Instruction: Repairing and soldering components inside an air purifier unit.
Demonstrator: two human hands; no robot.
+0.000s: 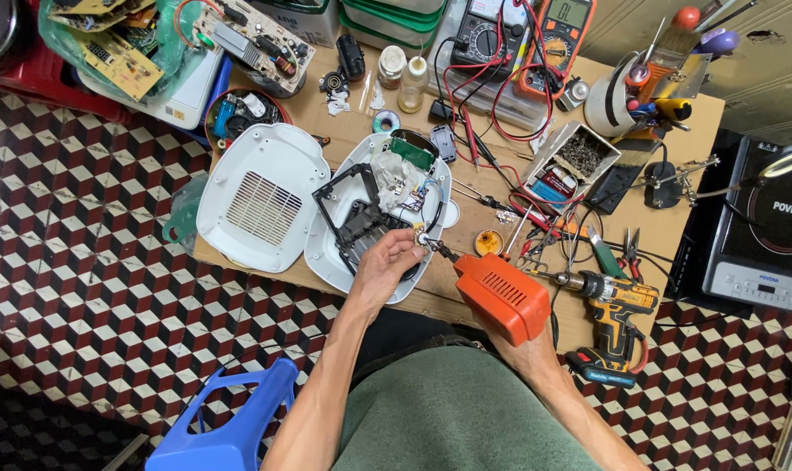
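Here, at the near edge of a cluttered wooden tabletop point(343, 131): left hand point(385, 266) pinched shut on a small metal part point(422, 234) with wires, held just over the lower rim of an opened white appliance shell point(374, 214). Right hand point(522, 344) wrapped tight around the grip of an orange soldering gun point(499, 295) — mostly hidden behind its body — with the dark tip point(444, 253) pointing up-left, touching or nearly touching the pinched part; which one, hard to tell. Inside the shell, a black plastic frame point(354, 214), crumpled clear wrap and a green circuit board point(411, 153) near the top. Just to the left, touching the shell, the matching white cover point(261, 196) with a square vent grille, lying flat. To the right of the gun, a yellow-and-black cordless drill point(609, 301) lying on the tabletop edge, and beside it a small round tin point(488, 242) of amber paste, pliers and red leads. Farther back, two multimeters point(522, 30) — one dark, one orange — amid tangled red and black cables. Below left, on the chequered floor, a blue plastic stool point(230, 419).
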